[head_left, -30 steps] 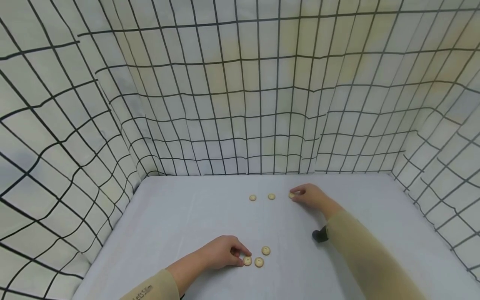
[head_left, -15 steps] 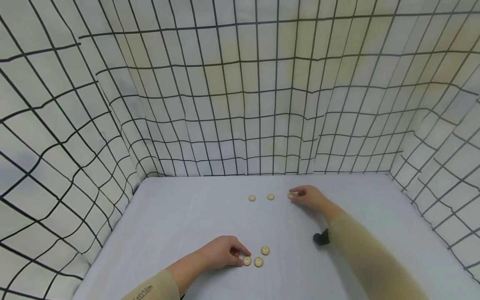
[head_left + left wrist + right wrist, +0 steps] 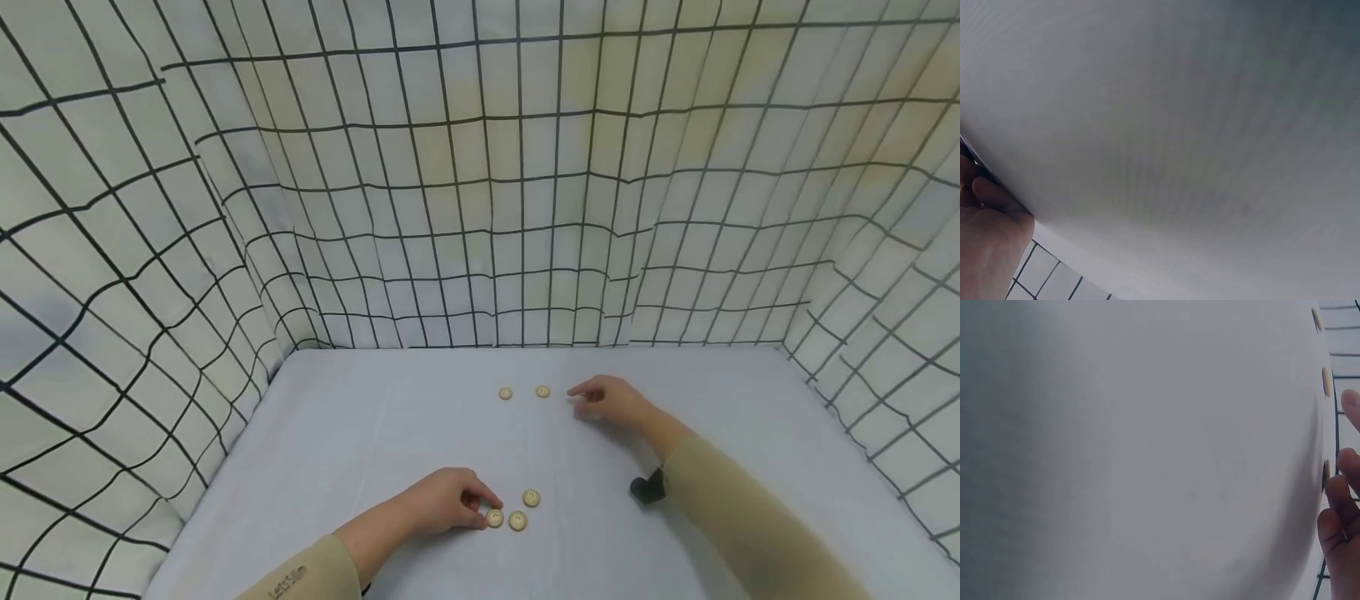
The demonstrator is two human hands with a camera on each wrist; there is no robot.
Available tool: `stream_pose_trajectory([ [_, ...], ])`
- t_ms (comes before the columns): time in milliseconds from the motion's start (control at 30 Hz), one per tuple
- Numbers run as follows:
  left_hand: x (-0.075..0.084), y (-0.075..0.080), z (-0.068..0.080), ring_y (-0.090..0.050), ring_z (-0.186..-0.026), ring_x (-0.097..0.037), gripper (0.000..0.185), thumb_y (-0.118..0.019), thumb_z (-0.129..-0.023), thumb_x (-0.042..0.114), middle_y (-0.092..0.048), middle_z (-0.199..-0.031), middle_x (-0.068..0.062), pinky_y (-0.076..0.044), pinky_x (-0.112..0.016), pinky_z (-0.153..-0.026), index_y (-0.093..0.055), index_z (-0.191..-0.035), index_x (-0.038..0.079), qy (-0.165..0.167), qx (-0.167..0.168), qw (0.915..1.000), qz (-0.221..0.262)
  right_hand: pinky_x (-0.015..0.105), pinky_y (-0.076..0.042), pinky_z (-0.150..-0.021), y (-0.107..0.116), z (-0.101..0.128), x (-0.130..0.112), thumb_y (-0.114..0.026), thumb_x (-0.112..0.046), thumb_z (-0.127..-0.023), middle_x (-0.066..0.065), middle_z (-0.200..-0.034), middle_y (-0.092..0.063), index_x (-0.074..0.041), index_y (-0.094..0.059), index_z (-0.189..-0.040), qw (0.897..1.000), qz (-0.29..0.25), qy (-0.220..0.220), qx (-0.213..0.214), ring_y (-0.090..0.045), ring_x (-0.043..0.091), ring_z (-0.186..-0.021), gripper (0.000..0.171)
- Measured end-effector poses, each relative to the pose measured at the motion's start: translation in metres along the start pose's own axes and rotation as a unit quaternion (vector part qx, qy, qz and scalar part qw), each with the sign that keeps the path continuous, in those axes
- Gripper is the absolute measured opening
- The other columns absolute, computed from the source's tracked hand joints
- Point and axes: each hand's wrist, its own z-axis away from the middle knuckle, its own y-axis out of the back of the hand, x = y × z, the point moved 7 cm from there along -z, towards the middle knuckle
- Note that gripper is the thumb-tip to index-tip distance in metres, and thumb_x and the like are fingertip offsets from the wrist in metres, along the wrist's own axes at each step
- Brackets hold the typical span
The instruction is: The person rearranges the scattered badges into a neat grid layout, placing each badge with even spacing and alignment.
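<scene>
Three cream buttons lie in a near group on the grey table (image 3: pixel 360 433). My left hand (image 3: pixel 448 502) rests beside them, its curled thumb and index finger pinching the edge of the leftmost button (image 3: pixel 494 517). The other two near buttons (image 3: pixel 517 521) (image 3: pixel 531 497) lie free. Farther back, two buttons (image 3: pixel 505 393) (image 3: pixel 543 392) lie in a row. My right hand (image 3: pixel 611 402) hovers just right of them with loose fingers. It hides a third button in the head view. The right wrist view shows that button (image 3: pixel 1325 475) flat on the table by my fingertips (image 3: pixel 1347 464).
White cloth walls with a black grid (image 3: pixel 480 208) close the table in on the left, back and right. A black wrist-camera mount (image 3: pixel 645 489) sits under my right forearm.
My right fingers have let go of the rightmost far button and lifted a little, the index finger now stretched left over it. The left hand has not moved.
</scene>
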Motion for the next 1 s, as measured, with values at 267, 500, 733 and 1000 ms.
stream_pose_trajectory([
  [267,0.004,0.001,0.000,-0.050,-0.071,-0.006,0.022,-0.082,-0.081,0.015,-0.056,-0.077,0.007,-0.041,-0.025,-0.065,-0.079,-0.100,0.026,-0.010,0.001,0.9999,0.003,0.033,-0.045,-0.075,-0.015,0.009,-0.016,-0.080,-0.025,-0.083,-0.007,-0.090,-0.060,-0.030,-0.075,-0.110,0.998,0.029,0.052,-0.036,-0.053,0.014,-0.084,0.028],
  [500,0.003,0.002,0.000,-0.050,-0.072,-0.007,0.021,-0.082,-0.081,0.015,-0.056,-0.077,0.007,-0.041,-0.025,-0.065,-0.079,-0.100,0.026,0.000,0.002,1.0000,0.004,0.032,-0.047,-0.076,-0.028,0.026,-0.034,-0.081,-0.027,-0.081,-0.010,-0.089,-0.061,-0.029,-0.076,-0.107,0.993,0.020,0.090,-0.079,-0.055,0.012,-0.083,0.027],
  [733,0.003,0.003,-0.001,-0.050,-0.072,-0.008,0.021,-0.082,-0.082,0.016,-0.056,-0.077,0.006,-0.041,-0.026,-0.066,-0.079,-0.100,0.026,-0.004,-0.001,1.0000,0.001,0.029,-0.049,-0.073,-0.044,0.044,-0.053,-0.081,-0.023,-0.083,-0.012,-0.088,-0.061,-0.027,-0.077,-0.108,0.982,0.024,0.139,-0.124,-0.056,0.012,-0.082,0.026],
  [1000,0.004,0.002,-0.002,-0.050,-0.071,-0.008,0.020,-0.082,-0.082,0.016,-0.056,-0.076,0.007,-0.041,-0.026,-0.065,-0.079,-0.099,0.027,-0.002,-0.006,1.0000,0.003,0.025,-0.048,-0.073,-0.061,0.061,-0.071,-0.083,-0.027,-0.081,-0.016,-0.085,-0.060,-0.029,-0.078,-0.106,0.970,0.049,0.180,-0.155,-0.054,0.006,-0.080,0.025],
])
